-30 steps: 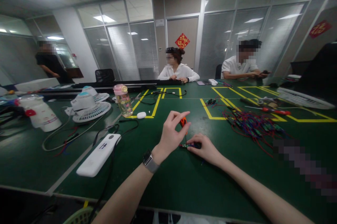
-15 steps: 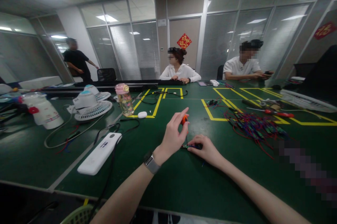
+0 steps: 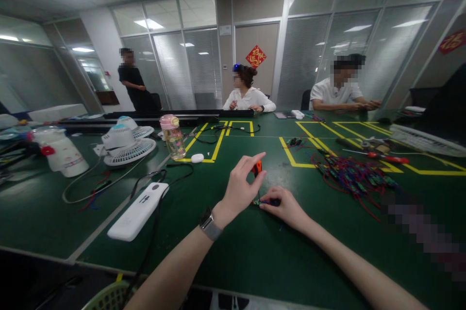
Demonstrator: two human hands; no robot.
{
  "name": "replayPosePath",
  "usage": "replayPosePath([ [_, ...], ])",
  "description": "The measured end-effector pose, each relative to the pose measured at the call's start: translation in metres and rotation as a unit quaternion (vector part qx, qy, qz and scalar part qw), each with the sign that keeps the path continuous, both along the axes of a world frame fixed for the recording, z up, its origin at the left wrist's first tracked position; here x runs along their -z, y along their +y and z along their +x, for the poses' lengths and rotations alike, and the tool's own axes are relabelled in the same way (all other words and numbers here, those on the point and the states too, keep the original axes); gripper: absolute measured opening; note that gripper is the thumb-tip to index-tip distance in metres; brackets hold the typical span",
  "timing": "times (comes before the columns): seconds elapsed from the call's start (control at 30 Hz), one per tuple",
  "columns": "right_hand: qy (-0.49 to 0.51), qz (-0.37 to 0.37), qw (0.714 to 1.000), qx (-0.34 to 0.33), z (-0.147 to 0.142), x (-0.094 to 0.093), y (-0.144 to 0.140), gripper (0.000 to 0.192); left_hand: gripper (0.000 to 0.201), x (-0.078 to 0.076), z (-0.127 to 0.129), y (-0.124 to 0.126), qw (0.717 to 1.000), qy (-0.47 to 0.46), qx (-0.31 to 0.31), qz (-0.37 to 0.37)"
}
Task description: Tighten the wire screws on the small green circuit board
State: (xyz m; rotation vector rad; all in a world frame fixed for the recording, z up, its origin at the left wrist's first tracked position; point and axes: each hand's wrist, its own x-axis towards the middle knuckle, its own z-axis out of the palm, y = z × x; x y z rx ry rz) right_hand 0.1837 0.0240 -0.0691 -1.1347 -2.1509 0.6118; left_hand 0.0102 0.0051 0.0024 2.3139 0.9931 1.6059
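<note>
My left hand [image 3: 239, 181], with a watch [image 3: 208, 222] at the wrist, is around the orange and black handle of a screwdriver [image 3: 257, 168]. The screwdriver stands upright, its thin shaft running down to a small green circuit board [image 3: 256, 202] on the table. The index finger stretches past the top of the handle, and the thumb lies beside it. My right hand [image 3: 284, 207] pinches the board's right end, where dark wires lie under the fingers. Much of the board is hidden by both hands.
A tangle of boards with red and blue wires [image 3: 353, 171] lies to the right, near a red-handled screwdriver [image 3: 389, 158]. On the left are a white power bank [image 3: 138, 213], a fan [image 3: 129, 152] and a bottle [image 3: 173, 140]. Two people sit opposite; another stands behind.
My left thumb and index finger have spread slightly around the screwdriver handle, showing more of it. My right hand stays on the board. The standing person has moved right.
</note>
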Motion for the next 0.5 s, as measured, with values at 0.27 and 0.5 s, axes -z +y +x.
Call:
replayPosePath([
  [0.27, -0.010, -0.003, 1.000, 0.001, -0.0003, -0.0013, -0.0002, 0.013, 0.037, -0.0019, 0.0006, -0.0014, 1.000, -0.015, -0.011, -0.003],
  [0.5, -0.010, -0.007, 1.000, 0.001, 0.0003, -0.0009, 0.0002, 0.014, 0.031, -0.0073, -0.0017, -0.0008, 0.998, -0.035, 0.024, -0.045],
])
